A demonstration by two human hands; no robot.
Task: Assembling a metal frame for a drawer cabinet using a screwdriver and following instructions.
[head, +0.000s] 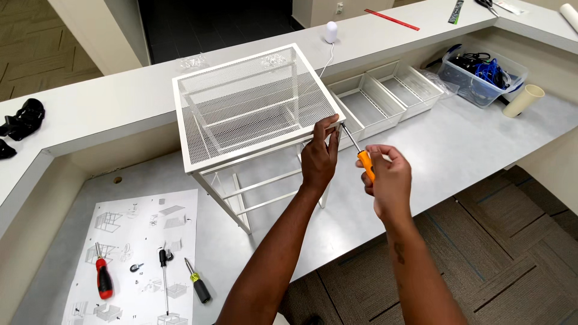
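Both forearms reach in: right hand (388, 180) fingers closed around an orange screwdriver (359, 155), left hand (319, 157) pinching the corner of a light, stiff-looking white mesh rack (241, 102), best gripped by its frame.

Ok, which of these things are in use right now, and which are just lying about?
In use: white mesh rack; orange-handled screwdriver in the right hand; left hand steadying the rack's corner.

Lying about: red screwdriver; instruction sheet; white mesh trays; clear bin of cables; red ruler.
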